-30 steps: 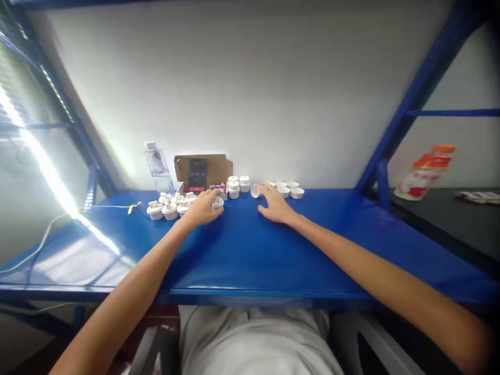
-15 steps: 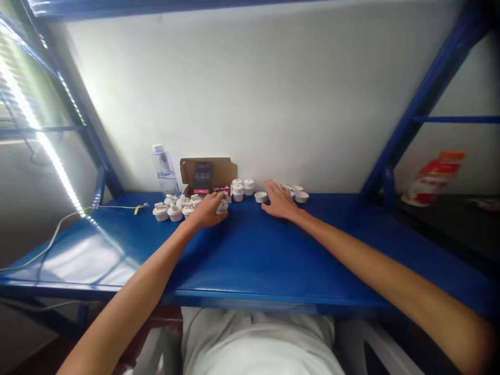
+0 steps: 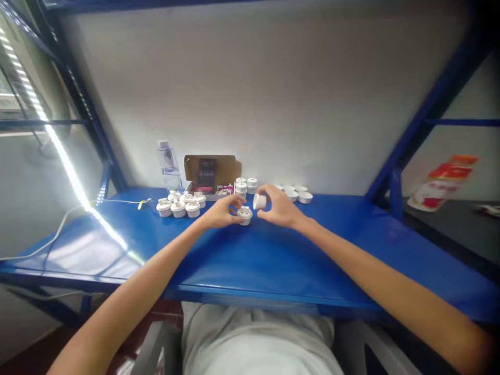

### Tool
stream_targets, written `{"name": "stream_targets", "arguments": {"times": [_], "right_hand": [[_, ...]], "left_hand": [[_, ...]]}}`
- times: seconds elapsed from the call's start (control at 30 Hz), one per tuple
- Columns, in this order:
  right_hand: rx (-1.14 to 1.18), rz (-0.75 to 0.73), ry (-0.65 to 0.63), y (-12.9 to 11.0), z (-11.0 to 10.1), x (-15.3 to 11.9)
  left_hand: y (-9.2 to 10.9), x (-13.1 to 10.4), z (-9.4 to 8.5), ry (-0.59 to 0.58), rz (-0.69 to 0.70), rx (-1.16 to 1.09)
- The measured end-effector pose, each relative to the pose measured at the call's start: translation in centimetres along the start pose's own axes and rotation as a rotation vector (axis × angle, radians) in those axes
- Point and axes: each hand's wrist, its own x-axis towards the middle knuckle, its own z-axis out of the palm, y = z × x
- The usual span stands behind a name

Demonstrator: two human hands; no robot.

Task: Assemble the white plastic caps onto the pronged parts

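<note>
My left hand [image 3: 225, 211] is closed on the edge of a white round fitting [image 3: 245, 214], which has small raised parts and dark holes on top. Facing it, my right hand [image 3: 278, 207] grips a small white cup [image 3: 258, 201] tipped on its side, its round end turned to the left. A small gap separates the two pieces, just above the blue table [image 3: 250, 255]. Close behind my left hand stands a cluster of similar white fittings [image 3: 178, 209]. More white cups [image 3: 305, 197] sit in rows beyond my right hand.
An open cardboard box [image 3: 228, 167] holds a dark packet and small pink items. Stacked white round pieces [image 3: 252, 185] stand beside it. A clear water bottle [image 3: 169, 169] leans near the wall. A white cable [image 3: 117, 201] crosses the left side; a red-and-white bottle [image 3: 443, 182] is far right.
My left hand has carried the white fitting rightward from the cluster. My right hand has picked up a white cup and brought it left, tipped, near the fitting. The view has shifted slightly.
</note>
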Motion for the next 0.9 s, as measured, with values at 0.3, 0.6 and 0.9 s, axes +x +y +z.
{"name": "stream_targets", "arguments": {"times": [0.3,0.6,0.9], "right_hand": [[0.12,-0.137,-0.149,-0.4,1.0,-1.0],[0.23,0.016,0.247,-1.6,-0.2,-0.4],[0.157,-0.082,0.333,-3.4,-1.3,-1.2]], "left_hand": [[-1.4,-0.1,1.8,-0.036,-0.107,-0.054],[1.4,0.2,0.6,0.076,-0.198,-0.369],[2.3,-0.1,-0.1,0.01,-0.233,-0.664]]}}
